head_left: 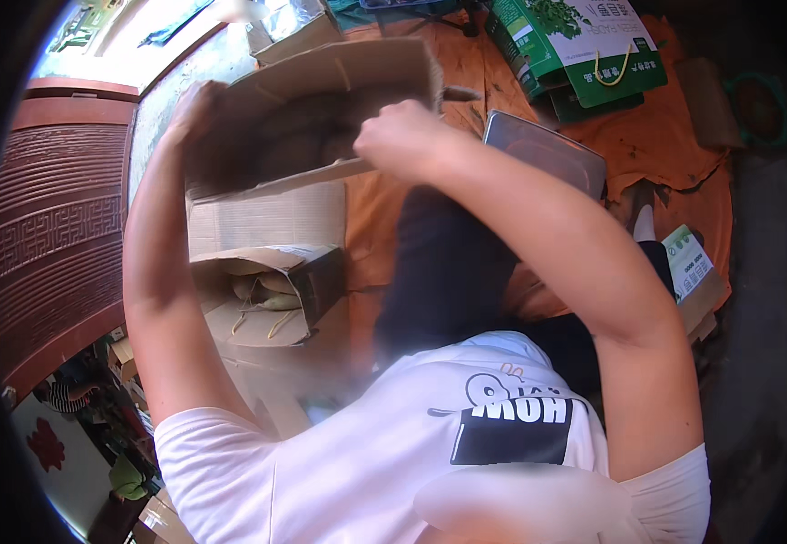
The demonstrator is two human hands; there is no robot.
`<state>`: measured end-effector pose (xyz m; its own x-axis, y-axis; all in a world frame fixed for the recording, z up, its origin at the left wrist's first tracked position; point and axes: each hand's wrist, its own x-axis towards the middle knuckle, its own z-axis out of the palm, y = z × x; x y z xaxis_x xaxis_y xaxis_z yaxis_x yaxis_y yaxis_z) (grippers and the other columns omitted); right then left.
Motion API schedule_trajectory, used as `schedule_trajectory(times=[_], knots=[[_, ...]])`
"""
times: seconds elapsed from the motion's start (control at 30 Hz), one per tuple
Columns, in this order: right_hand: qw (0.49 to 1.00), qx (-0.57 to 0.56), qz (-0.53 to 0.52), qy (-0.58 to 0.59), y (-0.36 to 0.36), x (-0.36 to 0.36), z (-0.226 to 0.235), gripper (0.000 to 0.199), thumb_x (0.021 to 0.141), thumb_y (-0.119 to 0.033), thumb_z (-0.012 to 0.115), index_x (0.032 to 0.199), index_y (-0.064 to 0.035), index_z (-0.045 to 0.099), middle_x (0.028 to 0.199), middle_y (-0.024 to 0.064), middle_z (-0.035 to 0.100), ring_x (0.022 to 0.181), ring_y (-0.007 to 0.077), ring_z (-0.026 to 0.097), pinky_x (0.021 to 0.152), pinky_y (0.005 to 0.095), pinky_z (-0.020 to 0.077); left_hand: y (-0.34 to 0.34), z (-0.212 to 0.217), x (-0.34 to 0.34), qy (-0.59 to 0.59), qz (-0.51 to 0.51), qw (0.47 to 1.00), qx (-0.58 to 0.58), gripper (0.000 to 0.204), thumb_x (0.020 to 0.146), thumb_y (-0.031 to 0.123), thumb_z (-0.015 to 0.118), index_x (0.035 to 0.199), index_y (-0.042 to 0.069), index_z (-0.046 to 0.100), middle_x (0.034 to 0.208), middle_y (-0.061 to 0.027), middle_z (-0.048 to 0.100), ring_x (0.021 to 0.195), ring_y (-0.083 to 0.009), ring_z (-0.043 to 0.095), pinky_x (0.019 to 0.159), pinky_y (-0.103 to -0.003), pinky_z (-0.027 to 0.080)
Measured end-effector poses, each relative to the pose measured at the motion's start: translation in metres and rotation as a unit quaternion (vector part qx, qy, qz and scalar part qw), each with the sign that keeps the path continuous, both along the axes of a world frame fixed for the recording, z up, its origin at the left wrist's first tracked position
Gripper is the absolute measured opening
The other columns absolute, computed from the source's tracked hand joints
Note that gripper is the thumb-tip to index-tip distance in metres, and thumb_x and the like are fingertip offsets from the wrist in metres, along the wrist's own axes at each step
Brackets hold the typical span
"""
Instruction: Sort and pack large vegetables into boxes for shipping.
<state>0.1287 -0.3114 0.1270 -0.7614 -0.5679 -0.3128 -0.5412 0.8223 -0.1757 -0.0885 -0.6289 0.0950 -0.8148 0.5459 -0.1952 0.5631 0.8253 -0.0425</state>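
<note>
A brown cardboard box [321,100] is held up in front of me, tilted, its open flaps facing me. My left hand [195,104] grips its left edge. My right hand [402,136] is closed on the lower right flap of the same box. Below it an open carton [271,290] lies on its side on flattened cardboard, with pale green-yellow produce showing inside. I sit on an orange cloth [665,154], in a white shirt and dark trousers.
A green printed gift box with a yellow handle [584,50] stands at the top right. A grey metal tray [547,150] lies behind my right arm. A dark red carved wooden panel [58,236] runs along the left. A small green-and-white pack [691,261] lies at right.
</note>
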Motion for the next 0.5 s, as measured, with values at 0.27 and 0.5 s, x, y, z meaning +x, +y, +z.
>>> schedule_trajectory(times=[0.27, 0.5], knots=[[0.978, -0.177, 0.072, -0.087, -0.113, 0.029, -0.044, 0.022, 0.089, -0.017, 0.059, 0.099, -0.0124, 0.078, 0.101, 0.0079, 0.076, 0.098, 0.0279, 0.073, 0.080, 0.0428, 0.0595, -0.165, -0.050, 0.027, -0.037, 0.053, 0.994, -0.092, 0.015, 0.085, 0.011, 0.057, 0.078, 0.005, 0.069, 0.083, -0.0266, 0.064, 0.081, -0.0474, 0.064, 0.067, -0.053, 0.049], [0.933, -0.321, 0.012, 0.161, -0.012, 0.073, -0.004, 0.014, 0.090, -0.014, 0.056, 0.083, -0.0108, 0.067, 0.081, 0.0087, 0.068, 0.085, 0.0277, 0.071, 0.075, 0.0418, 0.0554, -0.241, -0.094, 0.079, -0.095, 0.304, 0.929, -0.188, 0.061, 0.093, 0.007, 0.053, 0.150, 0.029, 0.048, 0.140, -0.0138, 0.060, 0.130, -0.0357, 0.057, 0.108, -0.046, 0.044]])
